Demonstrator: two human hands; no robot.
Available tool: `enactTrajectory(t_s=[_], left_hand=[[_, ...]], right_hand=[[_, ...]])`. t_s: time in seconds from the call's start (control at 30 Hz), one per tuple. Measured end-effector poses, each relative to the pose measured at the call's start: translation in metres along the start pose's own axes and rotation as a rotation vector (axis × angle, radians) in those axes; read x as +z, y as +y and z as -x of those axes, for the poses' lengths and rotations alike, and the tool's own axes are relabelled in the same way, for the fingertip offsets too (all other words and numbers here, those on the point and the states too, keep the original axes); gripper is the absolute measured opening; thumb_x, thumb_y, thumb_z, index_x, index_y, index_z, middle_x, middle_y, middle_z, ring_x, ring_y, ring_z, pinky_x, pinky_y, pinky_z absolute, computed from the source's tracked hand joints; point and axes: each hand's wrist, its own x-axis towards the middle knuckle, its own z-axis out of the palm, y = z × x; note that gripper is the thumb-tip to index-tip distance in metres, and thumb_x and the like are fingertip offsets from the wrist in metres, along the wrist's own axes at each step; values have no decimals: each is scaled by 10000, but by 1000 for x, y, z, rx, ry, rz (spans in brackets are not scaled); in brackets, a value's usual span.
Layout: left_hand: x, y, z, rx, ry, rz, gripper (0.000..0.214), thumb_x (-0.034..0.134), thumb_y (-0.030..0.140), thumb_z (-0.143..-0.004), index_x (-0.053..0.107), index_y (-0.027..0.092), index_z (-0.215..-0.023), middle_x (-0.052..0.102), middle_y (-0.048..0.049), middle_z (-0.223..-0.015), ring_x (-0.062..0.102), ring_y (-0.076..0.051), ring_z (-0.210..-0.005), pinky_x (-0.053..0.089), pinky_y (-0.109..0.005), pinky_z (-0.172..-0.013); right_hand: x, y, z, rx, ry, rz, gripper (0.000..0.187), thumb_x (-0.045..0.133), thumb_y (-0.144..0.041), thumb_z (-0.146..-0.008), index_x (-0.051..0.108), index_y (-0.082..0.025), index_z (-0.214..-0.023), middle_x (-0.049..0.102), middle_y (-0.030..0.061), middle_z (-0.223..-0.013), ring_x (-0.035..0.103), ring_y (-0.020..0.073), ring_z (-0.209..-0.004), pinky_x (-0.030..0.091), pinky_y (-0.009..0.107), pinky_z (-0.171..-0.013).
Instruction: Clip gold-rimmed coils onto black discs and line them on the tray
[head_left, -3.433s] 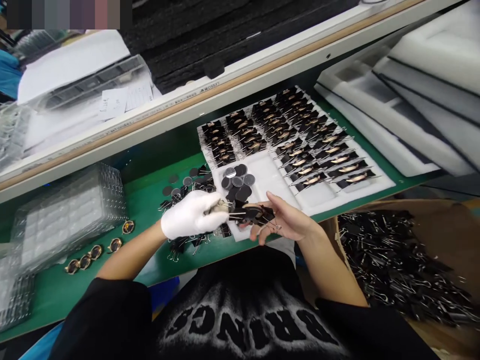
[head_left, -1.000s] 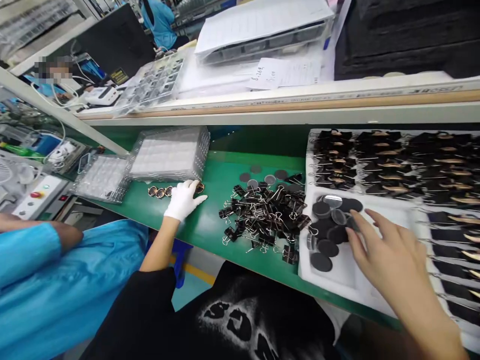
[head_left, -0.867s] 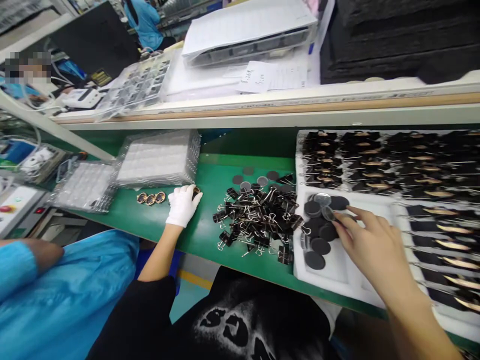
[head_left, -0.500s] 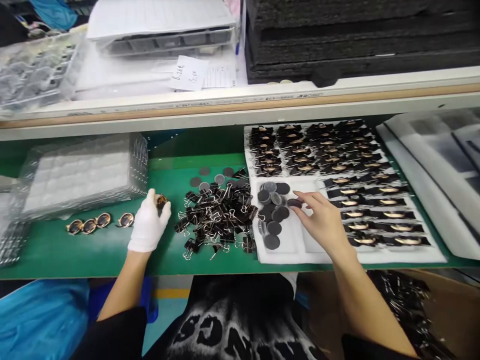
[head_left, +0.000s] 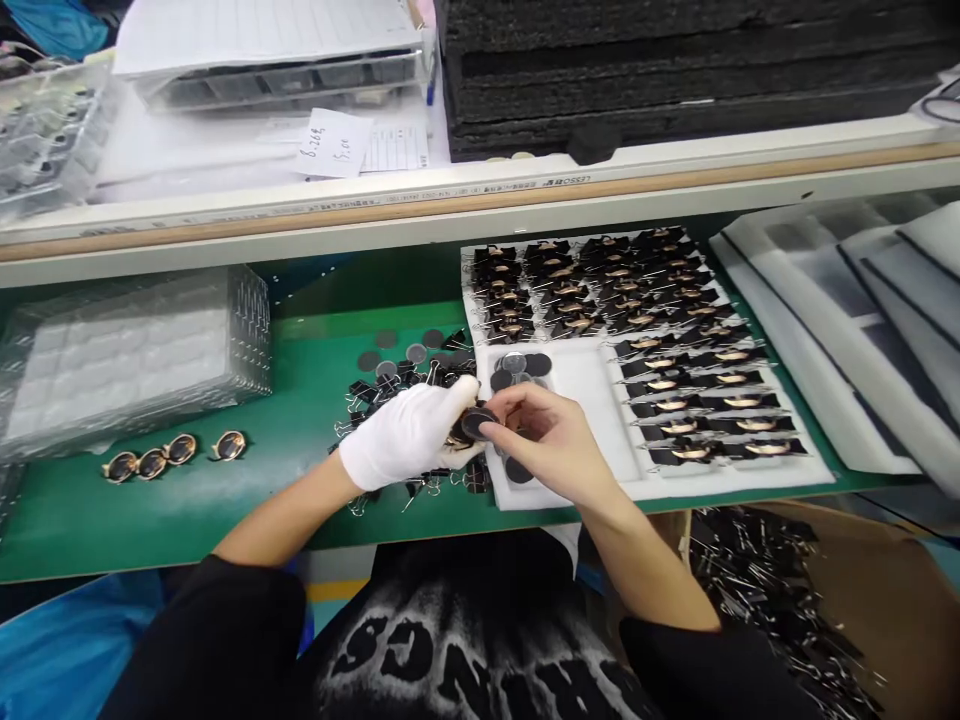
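My left hand (head_left: 405, 432), in a white glove, is closed on a round gold-rimmed piece (head_left: 455, 437), mostly hidden by the fingers. A dark round disc (head_left: 478, 424) is pinched in my bare right hand (head_left: 555, 440) and held against that piece. Both hands meet over the right side of a heap of black binder clips (head_left: 364, 392). Just behind the right fingers, loose discs (head_left: 538, 364) lie on a white foam tray (head_left: 592, 375). Several similar gold-rimmed pieces (head_left: 180, 449) rest on the green table at the left.
Rows of clipped gold pieces (head_left: 664, 405) fill the tray's back and right. Stacked clear plastic trays (head_left: 135, 350) stand at the left, foam sheets (head_left: 817, 330) at the right. A shelf edge (head_left: 480, 205) runs across behind. A box of binder clips (head_left: 757, 590) sits below the table.
My left hand has moved right with the gold-rimmed piece, and my right hand has come left with the disc, so the two now meet. The view has shifted slightly right.
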Motion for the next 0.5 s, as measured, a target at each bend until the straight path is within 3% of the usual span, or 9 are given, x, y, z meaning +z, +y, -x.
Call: enactTrajectory(t_s=[0.1,0.17,0.27,0.4,0.43,0.5], left_hand=[[0,5,-10,-24,-102,46,306,610,287,-931,466,175,-1177,658,-17,-764,628,-188,-597,444,-288,-540],[1,7,-14,-32,-152,95,260,590,229,-936,481,166,-1164,649,-19,-763,622,-184,-602,441,-285,-543],[4,11,-11,15,-137,221,446,580,266,-986,407,143,-1378,718,-100,-960,705,-219,-805,531,-312,-676],[0,17,1,-21,-155,344,850,667,586,-914,302,154,-1548,649,-229,-1325,674,-307,-1184,573,-423,-926],[-4,15,4,-60,-173,326,854,655,617,-908,333,147,-1544,639,-232,-1349,665,-311,-1207,568,-429,-947],[-17,5,10,-201,-207,223,629,581,569,-973,498,164,-1447,696,-174,-1275,695,-278,-1139,560,-404,-939]], right_hand=[[-2,10,-3,61,9,-88,231,850,-328,-785,669,-217,-876,663,18,-919,650,147,-791,539,262,-642],[-5,18,-3,138,-32,-198,319,887,-335,-751,614,-226,-876,669,9,-948,684,153,-826,573,272,-701],[-10,28,-1,206,-87,-294,393,912,-311,-735,600,-252,-967,703,-12,-921,708,146,-810,593,287,-762],[-19,38,7,222,-54,-289,406,903,-315,-759,705,-259,-1109,753,25,-976,723,163,-868,610,293,-785],[-21,40,10,232,-61,-306,383,907,-321,-755,731,-253,-1088,762,33,-977,727,169,-877,615,296,-785],[-24,43,15,254,-79,-374,318,918,-327,-746,758,-247,-1009,772,37,-962,730,173,-880,620,292,-779]])
